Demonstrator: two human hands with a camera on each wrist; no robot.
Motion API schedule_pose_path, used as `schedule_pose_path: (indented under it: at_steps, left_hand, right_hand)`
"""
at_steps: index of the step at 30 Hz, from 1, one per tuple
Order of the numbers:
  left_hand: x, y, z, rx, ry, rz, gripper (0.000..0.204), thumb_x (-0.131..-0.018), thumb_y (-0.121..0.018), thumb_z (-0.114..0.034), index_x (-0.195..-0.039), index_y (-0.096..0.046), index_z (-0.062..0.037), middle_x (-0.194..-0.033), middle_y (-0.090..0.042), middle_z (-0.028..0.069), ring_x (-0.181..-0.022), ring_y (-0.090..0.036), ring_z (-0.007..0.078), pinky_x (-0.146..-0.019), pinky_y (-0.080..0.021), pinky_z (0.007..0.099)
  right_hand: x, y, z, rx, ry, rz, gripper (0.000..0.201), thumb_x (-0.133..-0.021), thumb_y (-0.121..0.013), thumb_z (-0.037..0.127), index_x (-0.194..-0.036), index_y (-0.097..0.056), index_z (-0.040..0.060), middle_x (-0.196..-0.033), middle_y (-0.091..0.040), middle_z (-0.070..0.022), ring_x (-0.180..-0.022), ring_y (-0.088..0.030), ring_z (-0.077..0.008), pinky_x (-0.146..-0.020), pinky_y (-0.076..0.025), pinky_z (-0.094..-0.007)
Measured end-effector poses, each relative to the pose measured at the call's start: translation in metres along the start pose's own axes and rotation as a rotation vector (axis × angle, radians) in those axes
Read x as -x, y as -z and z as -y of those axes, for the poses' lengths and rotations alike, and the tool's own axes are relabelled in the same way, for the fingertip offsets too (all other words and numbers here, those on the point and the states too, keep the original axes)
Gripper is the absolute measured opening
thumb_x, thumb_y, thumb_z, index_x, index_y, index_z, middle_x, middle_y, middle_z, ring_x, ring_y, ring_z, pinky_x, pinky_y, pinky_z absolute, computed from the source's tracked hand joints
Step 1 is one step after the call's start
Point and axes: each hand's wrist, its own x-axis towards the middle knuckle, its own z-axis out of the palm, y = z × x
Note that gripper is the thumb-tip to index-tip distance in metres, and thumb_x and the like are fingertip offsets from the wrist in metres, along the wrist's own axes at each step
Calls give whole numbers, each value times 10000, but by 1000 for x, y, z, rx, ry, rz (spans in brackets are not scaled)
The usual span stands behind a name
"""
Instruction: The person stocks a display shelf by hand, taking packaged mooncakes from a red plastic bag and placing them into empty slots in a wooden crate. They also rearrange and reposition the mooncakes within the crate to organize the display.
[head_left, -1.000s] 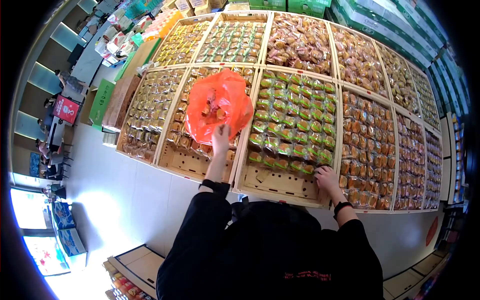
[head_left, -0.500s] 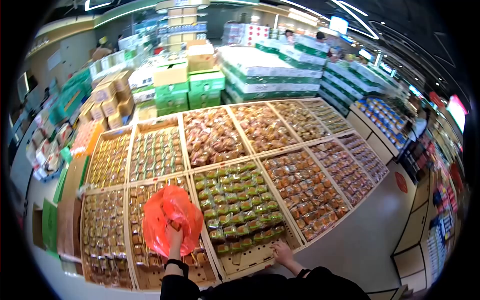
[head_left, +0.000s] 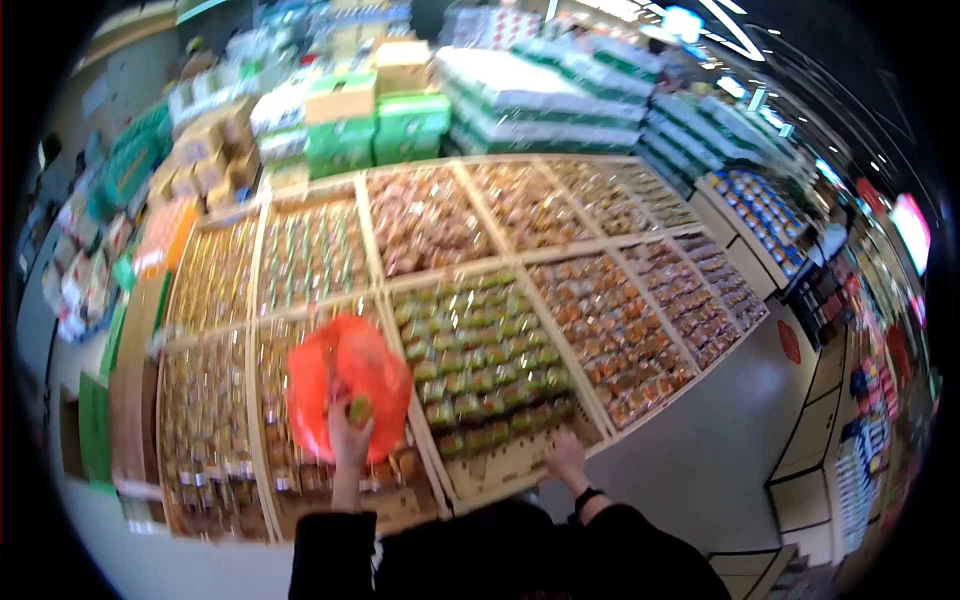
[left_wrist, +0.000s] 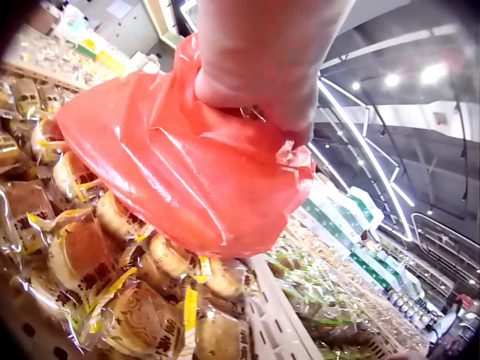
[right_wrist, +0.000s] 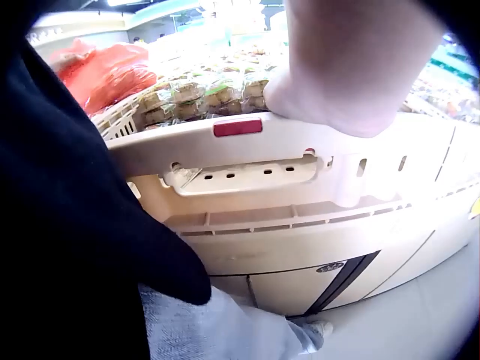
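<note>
I can't read a single word here. The yellow strips on the wrapped pastries (left_wrist: 82,255) under my left wrist camera carry dark characters, too blurred to make out. The red tag (right_wrist: 238,127) on the crate's front rim (right_wrist: 300,142) looks blank from my feed.

The shop floor (head_left: 700,470) was pale and glossy around a wide counter (head_left: 520,462) of beige compartments. Far behind it stood stacked green and white cartons (head_left: 540,100), with brown boxes (head_left: 210,150) to the left. Strip lights (left_wrist: 352,112) ran across the dark ceiling, and packed shelves (head_left: 770,215) lined the right side.
</note>
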Motion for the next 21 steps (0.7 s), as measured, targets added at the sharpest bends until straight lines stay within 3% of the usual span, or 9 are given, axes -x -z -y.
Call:
schedule_pose_path:
  at_steps: [2, 3, 8, 10, 12, 14, 15, 18, 21]
  left_hand:
    - [0, 13, -14, -85, -156, 98, 478, -632, -718, -145, -1059, -518, -67, -1003, -542, 118, -945, -505, 306, -849, -393, 388]
    - [0, 17, -29, -84, -206, 62, 465, -627, -719, -146, -1043, -529, -65, -971, -546, 113, -930, -506, 302, -824, -399, 392]
    - [3, 18, -60, -49, -226, 202, 453, -638, -717, -151, -1035, -533, -35, -986, -553, 119, -943, -511, 295, -828, -406, 375]
    - [7, 11, -70, 50, -233, 372, 462, -637, -717, -146, -1044, -528, -34, -995, -560, 122, -960, -511, 297, -840, -407, 373]
    - [17, -6, -68, 93, -185, 477, 475, -655, -710, -143, -1077, -520, -39, -1013, -552, 123, -975, -518, 277, -850, -413, 359]
    - [26, -24, -71, 91, -312, 629, 471, -664, -703, -154, -1077, -512, -36, -1014, -550, 127, -959, -525, 294, -841, -419, 357]
    - [30, -36, -70, 125, -299, 699, 446, -676, -687, -165, -1062, -507, -32, -1008, -547, 133, -954, -531, 306, -826, -429, 356]
    - [43, -72, -63, 77, -257, 811, 422, -685, -681, -175, -1039, -501, -33, -996, -546, 133, -941, -538, 311, -799, -440, 365]
    - [50, -105, -38, -86, -324, 840, 425, -655, -676, -155, -1016, -495, -21, -937, -533, 144, -893, -536, 326, -770, -443, 379]
  right_hand:
    - [-2, -13, -7, -35, 11, -10, 247, -696, -582, 268, -829, -575, 60, -890, -555, -135, -907, -504, -321, -766, -432, -433]
    - [-2, -16, -10, -43, -4, 21, 250, -682, -602, 240, -849, -582, 56, -916, -559, -140, -920, -504, -330, -778, -431, -438]
    - [-1, 5, 7, -71, -9, 25, 256, -724, -547, 201, -949, -586, 85, -976, -566, -87, -942, -507, -275, -784, -439, -404]
    - [-2, -5, 1, -51, 29, -37, 241, -727, -544, 197, -943, -585, 99, -974, -568, -79, -937, -508, -271, -782, -441, -392]
    - [-1, -2, 1, -79, 34, -38, 226, -727, -541, 194, -928, -587, 101, -960, -574, -73, -926, -511, -267, -779, -443, -386]
    - [1, 7, 5, -103, 35, -48, 211, -727, -537, 191, -912, -589, 104, -946, -579, -68, -916, -515, -262, -776, -444, -380]
    - [0, 10, 7, -139, 37, -54, 195, -726, -535, 189, -894, -593, 109, -929, -584, -62, -906, -519, -256, -766, -446, -378]
    - [1, 8, 7, -178, 14, -69, 162, -725, -526, 186, -852, -603, 122, -886, -591, -50, -887, -525, -243, -735, -453, -378]
    - [0, 6, 5, -178, 4, -65, 159, -722, -525, 189, -844, -605, 126, -869, -588, -48, -875, -527, -242, -720, -457, -378]
